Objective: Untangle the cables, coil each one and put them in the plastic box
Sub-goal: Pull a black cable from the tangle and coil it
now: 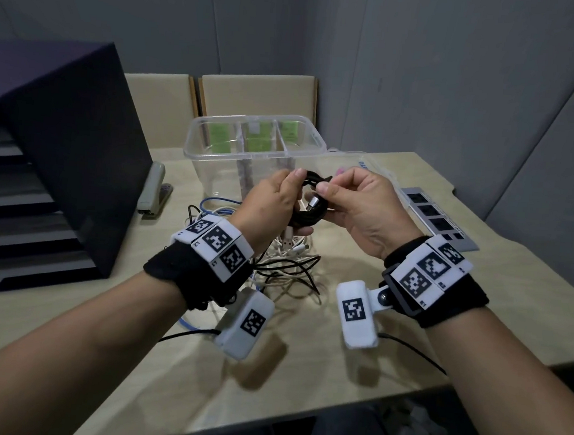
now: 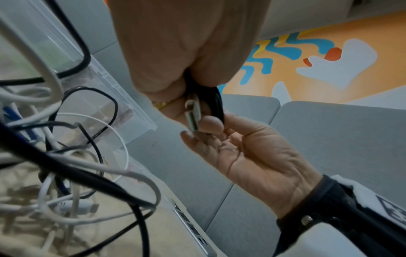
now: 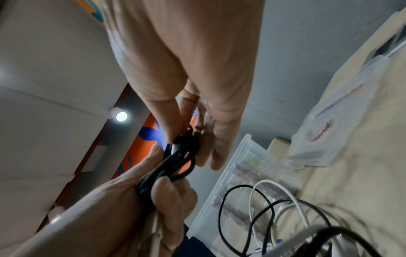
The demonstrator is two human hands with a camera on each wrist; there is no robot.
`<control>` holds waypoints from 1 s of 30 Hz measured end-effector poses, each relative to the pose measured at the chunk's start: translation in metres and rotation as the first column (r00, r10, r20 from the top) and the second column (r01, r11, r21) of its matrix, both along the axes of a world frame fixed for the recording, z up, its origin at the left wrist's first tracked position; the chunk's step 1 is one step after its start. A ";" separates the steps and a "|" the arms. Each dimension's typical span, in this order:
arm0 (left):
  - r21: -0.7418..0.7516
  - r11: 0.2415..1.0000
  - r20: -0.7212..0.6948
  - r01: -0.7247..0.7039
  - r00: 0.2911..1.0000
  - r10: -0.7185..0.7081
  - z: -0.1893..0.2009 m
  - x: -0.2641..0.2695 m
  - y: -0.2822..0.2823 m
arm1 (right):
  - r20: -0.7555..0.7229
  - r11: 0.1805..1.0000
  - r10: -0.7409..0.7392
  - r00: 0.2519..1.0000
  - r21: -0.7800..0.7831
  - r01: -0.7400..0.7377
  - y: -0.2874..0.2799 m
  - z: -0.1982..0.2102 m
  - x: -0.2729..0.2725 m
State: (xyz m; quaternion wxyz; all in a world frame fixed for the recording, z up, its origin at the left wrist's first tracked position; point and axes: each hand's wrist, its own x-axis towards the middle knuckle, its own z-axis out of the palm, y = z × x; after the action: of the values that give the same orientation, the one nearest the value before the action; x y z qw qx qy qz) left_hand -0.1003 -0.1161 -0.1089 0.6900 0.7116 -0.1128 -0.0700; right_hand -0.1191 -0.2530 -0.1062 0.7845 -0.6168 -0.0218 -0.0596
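While raised over the tangle, in front of the plastic box (image 1: 255, 148): one black cable (image 1: 308, 215), coiled.

Gripped by left hand (image 1: 273, 200) round the loops, pinched by right hand (image 1: 359, 202) near the metal plug (image 1: 312, 204). Light and limp, probably springy; best held across all loops. On the table (image 1: 355, 329): several white, at least two black, one blue cable, count uncertain.

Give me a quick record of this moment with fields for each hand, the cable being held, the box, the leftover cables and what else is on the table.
left hand: grips the black coil
right hand: pinches the coil near its top
black cable: coiled, held above the table, silver plug showing
plastic box: clear, upright, dividers inside, no cable visible in it
remaining cables: white, black and blue, tangled on the table below the hands
other items: stapler, power strip
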 end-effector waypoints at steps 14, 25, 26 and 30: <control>0.062 0.997 0.036 0.036 0.999 -0.038 0.004 0.003 0.000 | -0.011 0.980 -0.037 0.999 -0.197 0.034 -0.004 -0.001 0.005; 0.310 0.950 0.125 -0.026 0.992 -0.013 0.003 0.011 0.007 | -0.179 0.953 0.131 0.975 -0.247 -0.173 -0.013 0.003 0.000; 0.310 0.951 0.086 -0.001 0.996 -0.026 0.003 0.011 0.007 | -0.189 0.953 0.112 0.976 -0.256 -0.159 -0.015 0.002 0.001; 0.351 0.934 -0.001 0.061 0.998 -0.065 0.001 0.015 0.010 | -0.248 0.954 -0.072 0.966 -0.299 -0.006 -0.028 -0.007 0.007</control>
State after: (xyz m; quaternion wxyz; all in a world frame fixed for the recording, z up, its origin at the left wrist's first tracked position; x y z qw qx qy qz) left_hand -0.0850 -0.1064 -0.1082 0.5487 0.8196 -0.1252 -0.1072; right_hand -0.1121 -0.2815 -0.1133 0.6778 -0.7307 0.0811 0.0113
